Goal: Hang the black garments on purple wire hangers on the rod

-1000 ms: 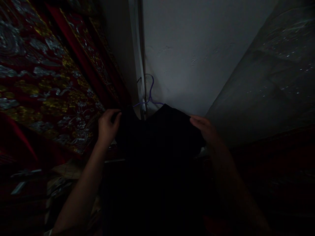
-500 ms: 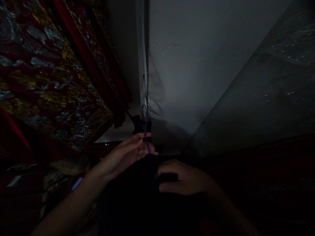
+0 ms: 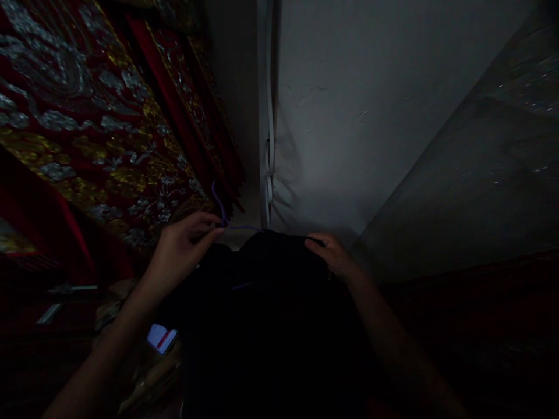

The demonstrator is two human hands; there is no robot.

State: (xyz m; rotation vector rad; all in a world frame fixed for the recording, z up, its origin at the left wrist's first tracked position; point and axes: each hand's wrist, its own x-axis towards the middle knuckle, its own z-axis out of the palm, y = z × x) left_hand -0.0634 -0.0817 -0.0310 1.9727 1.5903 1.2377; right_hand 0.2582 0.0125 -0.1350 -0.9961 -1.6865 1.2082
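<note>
A thin purple cord (image 3: 245, 227) runs between my left hand (image 3: 188, 240) and the top edge of a dark cloth (image 3: 279, 256). My left thumb and fingertips pinch the cord, and its loose end curls up above them. On the other side, my right hand (image 3: 328, 251) grips the upper right edge of the cloth between thumb and fingers. The cloth is nearly black, so its folds and its lower outline are lost in the dark. A short purple line (image 3: 241, 286) shows on it lower down.
Red fabric with gold and silver embroidery (image 3: 109, 128) hangs at the left. A pale wall (image 3: 332, 128) with a vertical cable (image 3: 269, 116) stands ahead. A lit phone (image 3: 161, 338) lies below my left forearm. A grey glossy surface (image 3: 471, 163) slants at the right.
My left hand has drawn the purple cord leftward, from upright to nearly level. My right hand has moved up and out and now grips the cloth's edge. The view has shifted slightly.
</note>
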